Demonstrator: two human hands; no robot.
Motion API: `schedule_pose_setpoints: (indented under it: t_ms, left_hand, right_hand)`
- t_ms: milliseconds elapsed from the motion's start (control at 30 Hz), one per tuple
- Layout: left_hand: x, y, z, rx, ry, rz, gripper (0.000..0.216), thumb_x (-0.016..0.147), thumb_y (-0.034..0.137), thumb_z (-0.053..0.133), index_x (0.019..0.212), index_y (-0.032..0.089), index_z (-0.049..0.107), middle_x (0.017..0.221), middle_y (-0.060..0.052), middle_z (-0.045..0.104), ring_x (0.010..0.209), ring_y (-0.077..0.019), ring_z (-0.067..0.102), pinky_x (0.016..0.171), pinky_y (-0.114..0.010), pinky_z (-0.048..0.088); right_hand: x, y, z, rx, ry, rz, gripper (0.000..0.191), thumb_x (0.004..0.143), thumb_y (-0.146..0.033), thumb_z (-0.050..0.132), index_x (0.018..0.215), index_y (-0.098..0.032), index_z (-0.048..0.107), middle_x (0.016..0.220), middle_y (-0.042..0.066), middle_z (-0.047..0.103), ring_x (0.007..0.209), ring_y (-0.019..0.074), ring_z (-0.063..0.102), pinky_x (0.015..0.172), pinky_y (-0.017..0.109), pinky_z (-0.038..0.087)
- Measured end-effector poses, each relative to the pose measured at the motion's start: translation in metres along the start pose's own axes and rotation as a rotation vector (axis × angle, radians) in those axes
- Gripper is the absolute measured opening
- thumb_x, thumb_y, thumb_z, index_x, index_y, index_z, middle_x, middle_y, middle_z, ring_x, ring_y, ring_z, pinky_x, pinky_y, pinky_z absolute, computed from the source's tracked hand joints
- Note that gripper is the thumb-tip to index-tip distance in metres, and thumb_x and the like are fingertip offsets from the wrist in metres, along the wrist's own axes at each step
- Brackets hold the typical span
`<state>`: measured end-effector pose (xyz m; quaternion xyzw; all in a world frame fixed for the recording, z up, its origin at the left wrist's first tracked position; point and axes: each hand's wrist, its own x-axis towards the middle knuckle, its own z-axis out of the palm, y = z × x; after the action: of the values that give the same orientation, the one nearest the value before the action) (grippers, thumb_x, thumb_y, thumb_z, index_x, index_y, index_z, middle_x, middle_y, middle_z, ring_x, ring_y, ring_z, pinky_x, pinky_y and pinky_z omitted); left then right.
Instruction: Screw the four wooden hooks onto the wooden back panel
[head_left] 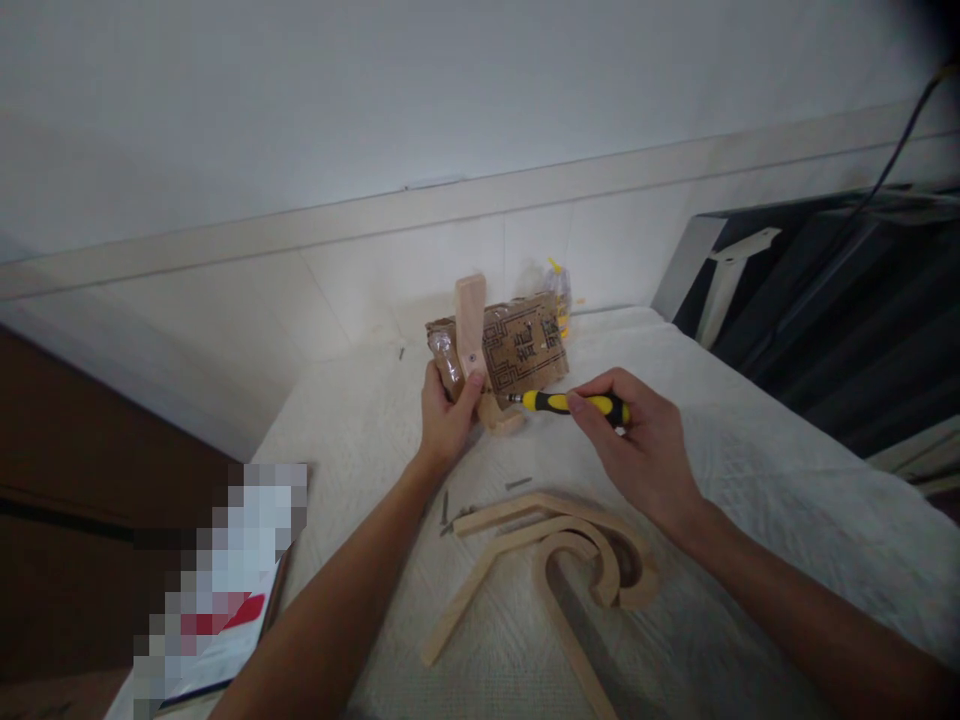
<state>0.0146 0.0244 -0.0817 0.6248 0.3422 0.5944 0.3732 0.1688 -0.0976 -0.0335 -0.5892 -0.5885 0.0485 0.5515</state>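
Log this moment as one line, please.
Left hand: holds wooden part, cardboard box behind | Right hand: holds yellow-black screwdriver, tip near wooden part | Nearby: curved wooden pieces, loose screws, white cloth

Dim, greyish light here, soft across the wall (360, 100); faint shadows under the wooden hooks (536, 533), a glint off the tape (445, 352), blocky pixels lower left, top-right corner falling black!

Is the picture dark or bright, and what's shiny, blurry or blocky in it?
In the head view: dim, grayish light; white glints on the left end of the cardboard package; soft shadows beside the curved wooden hooks; the tip end of the yellow-and-black screwdriver a bit fuzzy; big square blocks covering part of the lower left; a dark top-right corner.
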Motion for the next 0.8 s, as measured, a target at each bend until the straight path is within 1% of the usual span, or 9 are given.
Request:
schedule_pose_setpoints:
  t_ms: [133, 233, 400, 533, 600, 633, 733, 800]
  left_hand:
    - [-0.0003, 0.0002, -0.0008, 0.003, -0.002, -0.028, 0.038, 0.074, 0.047, 0.065, 0.093, 0.017, 0.052, 0.084, -0.003, 0.057, 0.074, -0.0136, 0.054, 0.065, -0.026, 0.045]
    - [-0.0010, 0.0002, -0.0011, -0.006, -0.006, -0.020, 0.038, 0.075, 0.047, 0.064, 0.094, 0.017, 0.052, 0.085, -0.003, 0.057, 0.074, -0.0134, 0.053, 0.065, -0.025, 0.044]
    - [-0.0026, -0.0003, -0.0028, 0.025, -0.011, -0.018, 0.035, 0.077, 0.049, 0.060, 0.091, 0.017, 0.052, 0.082, -0.002, 0.055, 0.072, -0.0131, 0.051, 0.063, -0.025, 0.043]
    - [-0.0027, 0.0008, -0.0044, 0.059, -0.007, -0.017, 0.033, 0.079, 0.048, 0.057, 0.088, 0.017, 0.052, 0.079, -0.001, 0.054, 0.071, -0.0129, 0.049, 0.064, -0.025, 0.041]
    - [-0.0023, 0.0015, -0.0050, 0.076, 0.005, -0.013, 0.031, 0.081, 0.048, 0.054, 0.086, 0.017, 0.052, 0.077, -0.001, 0.053, 0.071, -0.0128, 0.048, 0.064, -0.025, 0.040]
    - [-0.0021, 0.0018, -0.0052, 0.077, 0.006, -0.013, 0.030, 0.082, 0.047, 0.053, 0.085, 0.017, 0.052, 0.077, -0.001, 0.053, 0.071, -0.0128, 0.048, 0.065, -0.025, 0.040]
    - [-0.0015, 0.0024, -0.0055, 0.080, 0.012, -0.023, 0.029, 0.082, 0.045, 0.052, 0.084, 0.017, 0.051, 0.077, 0.000, 0.053, 0.071, -0.0123, 0.048, 0.066, -0.024, 0.039]
    - [-0.0016, 0.0026, -0.0054, 0.085, 0.022, -0.036, 0.029, 0.082, 0.045, 0.053, 0.084, 0.017, 0.051, 0.076, 0.000, 0.053, 0.070, -0.0120, 0.048, 0.065, -0.024, 0.039]
  right_hand:
    - [-0.0002, 0.0010, 0.0014, -0.010, 0.021, -0.014, 0.014, 0.082, -0.028, 0.053, 0.070, -0.019, 0.055, 0.052, -0.006, 0.048, 0.045, 0.0074, 0.040, 0.043, 0.021, 0.029]
    - [0.0000, 0.0013, 0.0016, -0.012, 0.021, -0.017, 0.014, 0.082, -0.027, 0.053, 0.072, -0.019, 0.056, 0.054, -0.005, 0.050, 0.046, 0.0074, 0.041, 0.043, 0.021, 0.029]
    - [-0.0001, 0.0003, 0.0016, -0.022, -0.006, -0.020, 0.013, 0.083, -0.027, 0.053, 0.073, -0.019, 0.057, 0.055, -0.005, 0.052, 0.045, 0.0075, 0.043, 0.041, 0.020, 0.030]
    - [-0.0004, -0.0008, 0.0010, -0.052, -0.053, -0.034, 0.013, 0.084, -0.027, 0.052, 0.076, -0.018, 0.057, 0.057, -0.003, 0.055, 0.044, 0.0083, 0.046, 0.040, 0.021, 0.032]
    - [-0.0008, 0.0004, 0.0011, -0.081, -0.075, -0.089, 0.010, 0.084, -0.026, 0.053, 0.079, -0.018, 0.057, 0.061, -0.002, 0.058, 0.046, 0.0088, 0.048, 0.041, 0.021, 0.036]
    - [-0.0012, 0.0014, 0.0014, -0.093, -0.080, -0.139, 0.008, 0.084, -0.025, 0.054, 0.081, -0.018, 0.057, 0.065, -0.001, 0.059, 0.048, 0.0093, 0.050, 0.043, 0.022, 0.038]
    - [-0.0027, 0.0041, 0.0032, -0.108, -0.066, -0.321, 0.004, 0.085, -0.020, 0.053, 0.081, -0.019, 0.055, 0.076, 0.003, 0.059, 0.062, 0.0119, 0.057, 0.053, 0.023, 0.046]
    - [-0.0035, 0.0045, 0.0044, -0.114, -0.066, -0.383, 0.005, 0.086, -0.018, 0.051, 0.083, -0.020, 0.054, 0.081, 0.004, 0.059, 0.072, 0.0134, 0.060, 0.061, 0.024, 0.050]
